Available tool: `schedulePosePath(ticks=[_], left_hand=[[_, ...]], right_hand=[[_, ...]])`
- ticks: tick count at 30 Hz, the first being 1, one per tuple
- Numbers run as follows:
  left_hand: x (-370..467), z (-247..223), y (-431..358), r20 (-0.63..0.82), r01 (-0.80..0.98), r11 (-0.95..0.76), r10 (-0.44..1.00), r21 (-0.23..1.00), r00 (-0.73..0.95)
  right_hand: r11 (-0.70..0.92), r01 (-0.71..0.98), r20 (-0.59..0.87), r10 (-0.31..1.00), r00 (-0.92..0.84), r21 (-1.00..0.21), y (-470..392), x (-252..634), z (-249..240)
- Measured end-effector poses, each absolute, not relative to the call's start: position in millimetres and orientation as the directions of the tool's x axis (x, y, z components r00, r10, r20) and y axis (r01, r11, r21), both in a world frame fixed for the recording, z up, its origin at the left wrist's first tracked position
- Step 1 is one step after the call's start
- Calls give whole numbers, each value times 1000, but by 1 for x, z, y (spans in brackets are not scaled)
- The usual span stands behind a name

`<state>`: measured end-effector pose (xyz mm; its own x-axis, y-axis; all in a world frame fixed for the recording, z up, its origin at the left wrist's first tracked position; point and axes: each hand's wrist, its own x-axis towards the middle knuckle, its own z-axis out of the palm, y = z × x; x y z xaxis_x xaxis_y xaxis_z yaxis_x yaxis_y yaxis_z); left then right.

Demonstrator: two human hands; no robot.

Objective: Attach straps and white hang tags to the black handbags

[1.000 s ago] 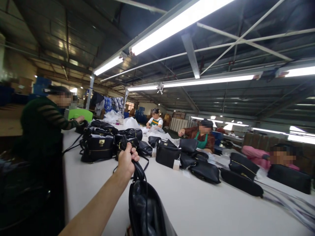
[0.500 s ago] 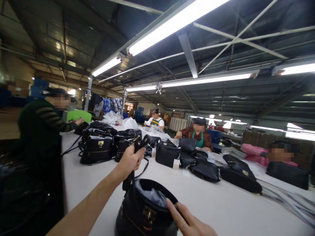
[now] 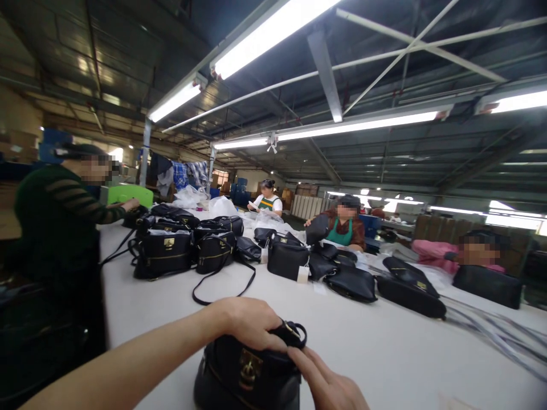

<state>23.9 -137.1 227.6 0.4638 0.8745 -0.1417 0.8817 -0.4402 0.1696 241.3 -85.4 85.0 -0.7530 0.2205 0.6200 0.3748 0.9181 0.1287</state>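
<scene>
We see a black handbag [image 3: 248,373] on the worktop [image 3: 363,353], nearest us, well in from its left edge. Our left hand [image 3: 250,323] lies over the bag's top; our right hand [image 3: 327,378] touches its upper rim. Whether either grasps it, we cannot tell. Other black bags [image 3: 164,259] lie toward the far edge.

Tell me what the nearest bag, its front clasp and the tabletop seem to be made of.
Bag: probably black leather or imitation leather, from its smooth surface and soft sheen; I can't tell which.
Clasp: likely metal with a gold-toned finish, judging by its glinting highlights.
Tabletop: pale, smooth and fairly matte, perhaps laminate or covered board; the material stays unclear.
</scene>
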Motion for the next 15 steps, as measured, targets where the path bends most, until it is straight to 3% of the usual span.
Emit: schedulePosePath(ticks=[4, 9, 15], left_hand=[[25, 221, -138, -199, 884, -454, 861, 111, 468], [26, 206, -116, -340, 855, -501, 787, 136, 515], [34, 195, -79, -418, 853, -461, 743, 246, 522]], right_hand=[[955, 293, 670, 186, -718, 48, -87, 240, 87], [957, 281, 663, 254, -704, -69, -97, 238, 94], [933, 337, 633, 186, -751, 125, -89, 240, 100]])
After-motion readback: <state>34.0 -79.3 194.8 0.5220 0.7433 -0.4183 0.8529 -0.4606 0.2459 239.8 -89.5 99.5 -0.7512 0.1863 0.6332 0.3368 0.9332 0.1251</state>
